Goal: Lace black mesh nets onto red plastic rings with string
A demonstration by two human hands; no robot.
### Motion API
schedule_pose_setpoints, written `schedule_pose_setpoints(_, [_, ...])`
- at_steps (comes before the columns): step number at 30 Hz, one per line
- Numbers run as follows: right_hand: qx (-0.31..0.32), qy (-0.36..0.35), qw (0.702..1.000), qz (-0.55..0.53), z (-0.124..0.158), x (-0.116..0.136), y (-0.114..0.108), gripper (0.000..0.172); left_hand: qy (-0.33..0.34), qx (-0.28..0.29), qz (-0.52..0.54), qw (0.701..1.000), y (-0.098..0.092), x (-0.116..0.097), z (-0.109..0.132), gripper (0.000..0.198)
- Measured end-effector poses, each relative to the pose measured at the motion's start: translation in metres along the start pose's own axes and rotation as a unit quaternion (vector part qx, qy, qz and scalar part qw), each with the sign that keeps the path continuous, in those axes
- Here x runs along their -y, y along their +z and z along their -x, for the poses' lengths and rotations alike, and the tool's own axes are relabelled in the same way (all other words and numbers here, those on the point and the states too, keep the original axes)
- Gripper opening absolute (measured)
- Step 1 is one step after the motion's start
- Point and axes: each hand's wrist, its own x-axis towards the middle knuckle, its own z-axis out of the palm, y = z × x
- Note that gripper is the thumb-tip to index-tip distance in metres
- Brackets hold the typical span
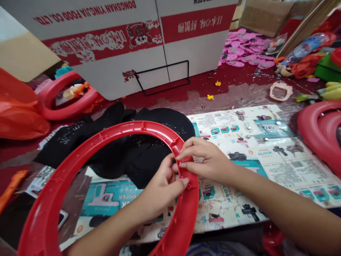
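A large red plastic ring point(144, 127), its hollow ribbed side facing me, is tilted up over the work surface. My left hand point(166, 183) reaches through the ring's opening and grips its right side, thumb across the rim. Close by, my right hand point(201, 158) has its fingers bent over the same stretch of rim, thumb and fingertips pressed to it. Whether a small part lies between the fingertips is hidden. Under and behind the ring lies black cloth point(162, 119) with shiny dots. Printed cardboard sheets point(253, 170) cover the surface below.
A white and red carton point(106, 71) stands at the back with a black wire frame point(162, 90) before it. Pink plastic pieces point(239, 49) are heaped at back right. More red rings point(317, 124) lie right, another ring point(50, 110) left beside an orange bag point(21, 106).
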Motion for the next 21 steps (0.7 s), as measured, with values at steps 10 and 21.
schedule_pose_setpoints(10, [0.076,0.073,0.994,-0.012,-0.007,0.004,-0.017,0.006,-0.065,-0.005,-0.104,0.992,0.003,0.004,0.007,0.056])
schedule_pose_setpoints(21, [0.079,0.033,0.996,0.024,-0.005,0.001,-0.010,0.008,-0.065,0.034,-0.216,0.974,-0.003,0.005,0.012,0.053])
